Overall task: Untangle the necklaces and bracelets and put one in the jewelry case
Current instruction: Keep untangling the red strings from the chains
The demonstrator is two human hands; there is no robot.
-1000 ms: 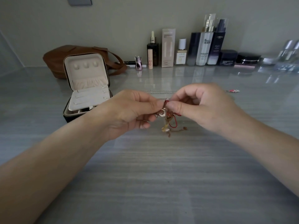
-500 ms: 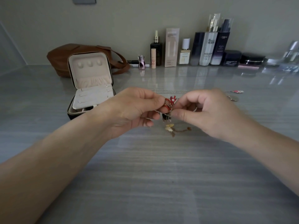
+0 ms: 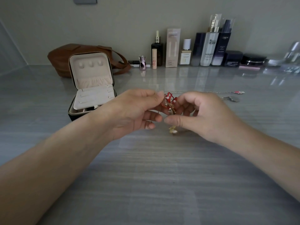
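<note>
— Why is the case standing open over there?
— I left the jewelry case [image 3: 92, 69] lid-up on the left so a freed piece can go straight in. My left hand [image 3: 134, 111] pinches the top of the red-and-gold tangle [image 3: 168, 103], held just above the surface [image 3: 146, 176]. My right hand [image 3: 203, 116] pinches it lower down, to draw the strands apart.
— Anything loose?
— A gold charm [image 3: 172, 130] dangles beneath, a bracelet's, I think, though it's blurry. A second ago my fingertips met over the knot; now they've parted, stretching it.
</note>
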